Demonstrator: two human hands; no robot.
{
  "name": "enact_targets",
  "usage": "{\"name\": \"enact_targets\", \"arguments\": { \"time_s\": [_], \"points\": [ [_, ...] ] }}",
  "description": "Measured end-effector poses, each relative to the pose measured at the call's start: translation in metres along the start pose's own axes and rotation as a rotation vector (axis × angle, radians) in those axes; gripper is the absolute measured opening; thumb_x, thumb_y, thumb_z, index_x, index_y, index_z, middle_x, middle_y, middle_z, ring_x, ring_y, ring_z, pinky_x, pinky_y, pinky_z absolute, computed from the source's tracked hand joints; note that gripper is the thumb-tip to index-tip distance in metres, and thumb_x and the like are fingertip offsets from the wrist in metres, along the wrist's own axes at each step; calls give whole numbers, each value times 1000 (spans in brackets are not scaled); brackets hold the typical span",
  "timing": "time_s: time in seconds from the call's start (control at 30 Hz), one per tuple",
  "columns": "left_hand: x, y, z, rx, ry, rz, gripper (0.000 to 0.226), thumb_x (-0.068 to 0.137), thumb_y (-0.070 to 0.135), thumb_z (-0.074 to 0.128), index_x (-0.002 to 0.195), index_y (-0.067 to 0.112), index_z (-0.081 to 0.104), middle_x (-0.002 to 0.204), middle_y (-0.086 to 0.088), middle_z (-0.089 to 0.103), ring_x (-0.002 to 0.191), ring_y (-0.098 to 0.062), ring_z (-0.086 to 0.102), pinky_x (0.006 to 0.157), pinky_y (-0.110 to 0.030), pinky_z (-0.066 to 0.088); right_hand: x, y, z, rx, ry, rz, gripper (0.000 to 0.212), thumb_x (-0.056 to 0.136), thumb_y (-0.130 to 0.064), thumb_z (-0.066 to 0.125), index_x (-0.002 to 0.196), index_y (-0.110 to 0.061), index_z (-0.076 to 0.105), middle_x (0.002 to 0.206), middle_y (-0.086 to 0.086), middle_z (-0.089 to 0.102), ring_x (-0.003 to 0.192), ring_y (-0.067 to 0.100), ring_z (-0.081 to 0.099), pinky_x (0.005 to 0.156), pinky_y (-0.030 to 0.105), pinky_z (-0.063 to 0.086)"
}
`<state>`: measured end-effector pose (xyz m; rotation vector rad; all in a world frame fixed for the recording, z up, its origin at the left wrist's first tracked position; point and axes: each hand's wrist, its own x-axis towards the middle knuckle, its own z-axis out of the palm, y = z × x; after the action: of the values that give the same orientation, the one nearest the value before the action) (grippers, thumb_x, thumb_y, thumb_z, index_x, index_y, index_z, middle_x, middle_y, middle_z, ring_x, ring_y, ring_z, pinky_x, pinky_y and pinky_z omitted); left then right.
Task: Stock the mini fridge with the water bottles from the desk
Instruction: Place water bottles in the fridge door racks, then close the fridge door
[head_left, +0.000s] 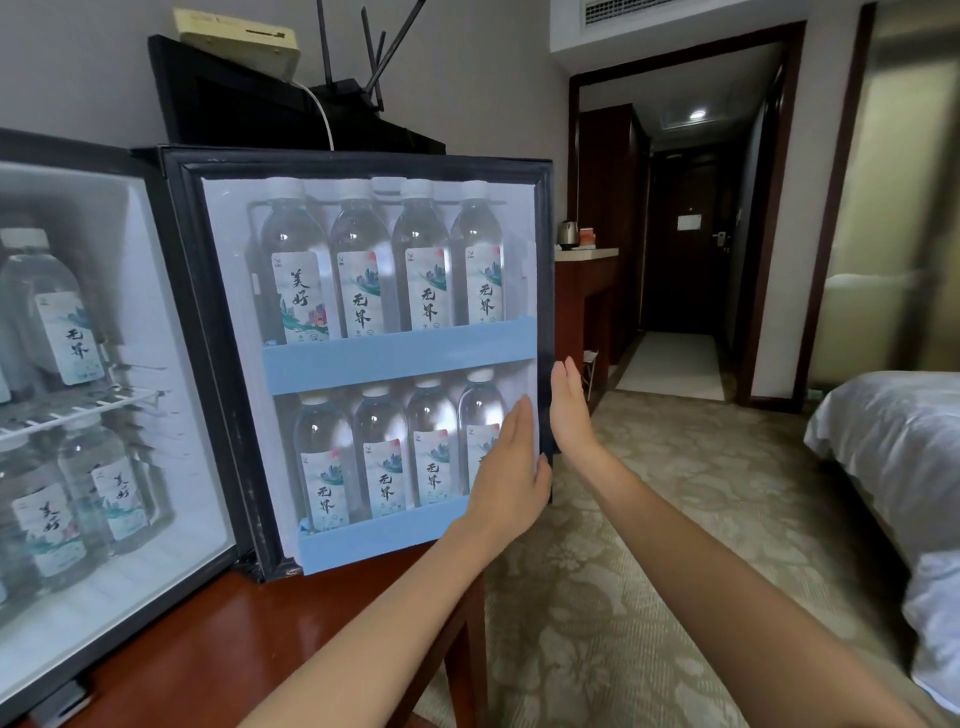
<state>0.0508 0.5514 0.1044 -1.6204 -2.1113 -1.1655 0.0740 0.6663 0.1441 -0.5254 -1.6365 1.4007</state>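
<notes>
Water bottles: none on the desk (260, 649) in view, all sit in the mini fridge (62, 148), which stands on the desk w/ its door (543, 260) swung open toward the camera. Door holds 8: four upright on the upper blue shelf (400, 353), a fifth cap showing behind them, and four upright on the lower blue shelf (374, 540), labels facing out. Inside the cabinet, at least one bottle stands on the wire rack (78, 408) & two or more below it; the rest is cut off by the frame edge. The person's left hand (511, 478) lies flat on the door's inner side near its free edge, fingers straight & together, covering part of the last bottle in the lower row, thumb at the door rim. The right hand (569, 410) is just past that edge on the outer side, fingers straight & together, palm toward the door; looks to be touching, holding nothing. On top of the fridge: a black router (358, 93) w/ antennas and a cream box (239, 41). Patterned carpet (623, 571) to the right, a bed (893, 441) at far right, a kettle (567, 234) on a counter by the hallway.
</notes>
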Motion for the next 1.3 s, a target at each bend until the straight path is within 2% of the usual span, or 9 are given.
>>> {"name": "enact_targets", "arguments": {
  "time_s": [0.13, 0.2, 0.27, 0.37, 0.5, 0.7, 0.83, 0.93, 1.3],
  "points": [
    [16, 9, 3, -244, -47, -255, 74, 100, 13, 43, 153, 15, -8, 162, -5, 9, 146, -19, 21, 111, -21, 22, 3, 8, -5, 117, -57, 134, 60, 104, -49, 21, 156, -21, 12, 162, -2, 16, 148, 15, 17, 121, 33, 11],
    [22, 12, 1, -274, -73, -301, 78, 98, 11, 45, 153, 17, -10, 159, -8, 21, 137, -19, 37, 95, -3, 30, 4, 8, -7, 122, -63, 175, 62, 102, -54, 22, 155, -21, 16, 161, -1, 20, 147, 16, 21, 122, 38, 14],
    [25, 15, 1, -270, -87, -307, 81, 96, 10, 47, 153, 17, -10, 155, -8, 30, 127, -15, 44, 80, 4, 31, 4, 8, -8, 110, -77, 181, 63, 102, -55, 22, 155, -21, 18, 161, -1, 21, 146, 16, 23, 122, 38, 14],
    [24, 19, 2, -242, -64, -287, 82, 93, 11, 50, 154, 17, -4, 158, -4, 25, 138, -16, 34, 93, -13, 31, 4, 5, -10, 80, -132, 146, 61, 102, -53, 21, 155, -21, 15, 161, -2, 18, 147, 15, 19, 122, 34, 13],
    [19, 21, 3, -237, -2, -289, 81, 91, 10, 51, 155, 19, 2, 155, -2, 32, 119, -8, 48, 69, 2, 34, 6, 4, -16, 50, -163, 125, 59, 103, -50, 22, 154, -21, 17, 160, -1, 20, 147, 16, 21, 122, 36, 15],
    [8, 27, 6, -231, 84, -291, 75, 90, 7, 54, 154, 15, 15, 136, -8, 54, 104, -4, 51, 60, 10, 29, 3, 4, -30, -2, -159, 55, 55, 104, -45, 25, 151, -16, 30, 152, -1, 35, 140, 14, 32, 114, 27, 22],
    [-2, 34, 3, -230, 144, -295, 67, 89, 6, 54, 150, 12, 28, 138, -6, 53, 117, -8, 53, 79, 7, 31, -11, 0, -30, -1, -138, 21, 42, 105, -37, 32, 142, -16, 34, 132, -6, 41, 123, 8, 38, 97, 20, 27],
    [-13, 43, -2, -248, 146, -300, 66, 90, 9, 54, 151, 12, 28, 148, -5, 44, 134, -15, 44, 104, -17, 34, -23, 0, -29, 30, -99, 12, 42, 104, -35, 36, 141, -14, 31, 128, -8, 37, 119, 5, 36, 96, 19, 27],
    [-72, 85, -21, -285, 318, -294, 58, 90, 6, 52, 146, 12, 39, 143, -5, 50, 128, -15, 49, 108, -33, 40, -102, -12, -40, -36, -28, -133, 41, 104, -30, 39, 140, -13, 32, 143, 7, 36, 127, 15, 40, 102, 26, 31]
  ]
}}
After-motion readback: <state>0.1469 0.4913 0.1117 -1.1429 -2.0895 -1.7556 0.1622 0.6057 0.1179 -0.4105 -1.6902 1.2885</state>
